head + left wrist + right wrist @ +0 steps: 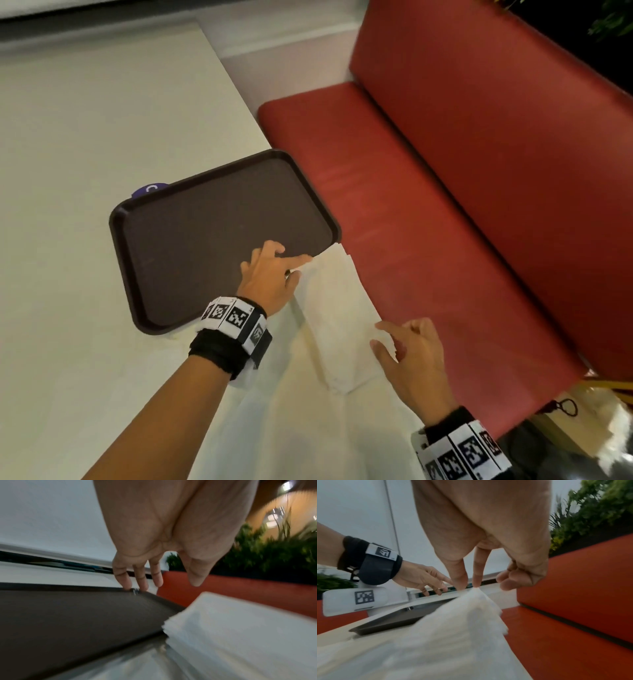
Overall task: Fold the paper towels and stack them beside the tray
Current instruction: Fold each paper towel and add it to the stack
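Observation:
A dark brown tray [191, 246] lies on the cream table [85, 120], near its right edge. Right of the tray sits a stack of folded white paper towels [335, 308], long side running away from me. My left hand [281, 263] hovers over the tray's near right rim with fingers spread; one fingertip reaches the stack's far left corner. In the left wrist view the left hand [163, 580] holds nothing above the tray [68, 615] and towels [240, 635]. My right hand [376, 334] is at the stack's near end. There the right hand [469, 586] pinches a raised towel [453, 628] corner between thumb and forefinger.
A red padded bench [445, 205] runs along the table's right side, just past the towels. A small purple object [150, 190] peeks out behind the tray's far rim. Green plants [590, 507] stand behind the bench back. The towel stack lies close to the table edge.

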The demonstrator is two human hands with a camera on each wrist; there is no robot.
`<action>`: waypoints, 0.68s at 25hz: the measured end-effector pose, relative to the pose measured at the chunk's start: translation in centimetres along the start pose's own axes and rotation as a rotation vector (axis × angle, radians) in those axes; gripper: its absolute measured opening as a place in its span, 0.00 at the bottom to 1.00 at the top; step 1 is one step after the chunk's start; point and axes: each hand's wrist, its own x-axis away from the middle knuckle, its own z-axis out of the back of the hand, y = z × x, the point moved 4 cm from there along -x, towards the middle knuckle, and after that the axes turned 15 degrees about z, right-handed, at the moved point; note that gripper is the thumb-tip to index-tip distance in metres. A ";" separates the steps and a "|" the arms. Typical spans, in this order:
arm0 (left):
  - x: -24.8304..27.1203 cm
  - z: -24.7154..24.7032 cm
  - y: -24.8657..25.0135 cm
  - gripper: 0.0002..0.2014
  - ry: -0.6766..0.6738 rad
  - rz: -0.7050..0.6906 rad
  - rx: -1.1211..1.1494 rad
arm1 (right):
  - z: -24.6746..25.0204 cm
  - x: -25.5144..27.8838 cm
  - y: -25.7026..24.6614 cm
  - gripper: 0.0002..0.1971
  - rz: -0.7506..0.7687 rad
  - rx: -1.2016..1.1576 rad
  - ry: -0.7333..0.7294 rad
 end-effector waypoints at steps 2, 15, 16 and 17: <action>3.9 1.7 -4.2 0.13 0.024 0.030 0.183 | 0.6 0.0 -3.2 0.12 0.155 -0.001 0.080; 34.8 -5.8 -24.8 0.22 -0.095 0.730 0.536 | -17.6 5.5 -11.3 0.30 0.245 0.307 -0.753; 35.8 -6.1 -25.3 0.23 -0.081 0.747 0.545 | -17.6 5.7 -11.3 0.23 0.267 0.287 -0.743; 36.5 -6.3 -25.9 0.23 -0.063 0.755 0.549 | -17.2 5.8 -11.7 0.13 0.280 0.240 -0.685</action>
